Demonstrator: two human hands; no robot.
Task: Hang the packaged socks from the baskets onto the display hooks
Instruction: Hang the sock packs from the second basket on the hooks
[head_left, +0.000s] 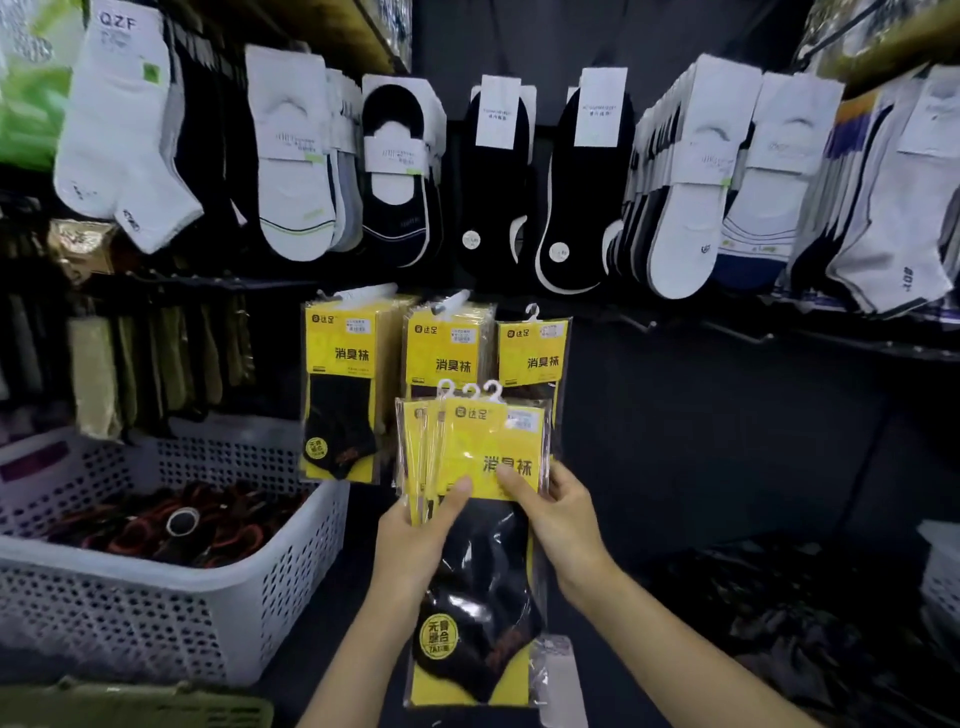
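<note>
The person holds a fan of 3 packs (483, 452) upright before the rack, long axis running 6 to 12 o'clock, with the white hangers (470, 389) at the top. The left hand (415, 540) is clamped on the fan's left edge, thumb across the front and fingers tucked behind. The right hand (563, 525) pinches the front pack by its right edge, thumb pressed on the yellow card.

At 12 o'clock from the hands, just above the hangers, the same yellow hung packs (447, 353) fill 3 pegs. The rightmost looks the thinnest. Bare pegs (644, 326) jut out at about 2 o'clock. The right hand is nearer to both, so I'd expect it to peel off the front pack and lift it straight up. The hanger's opening has to meet a peg tip squarely. A basket (156, 613) sits at 9 o'clock.
</note>
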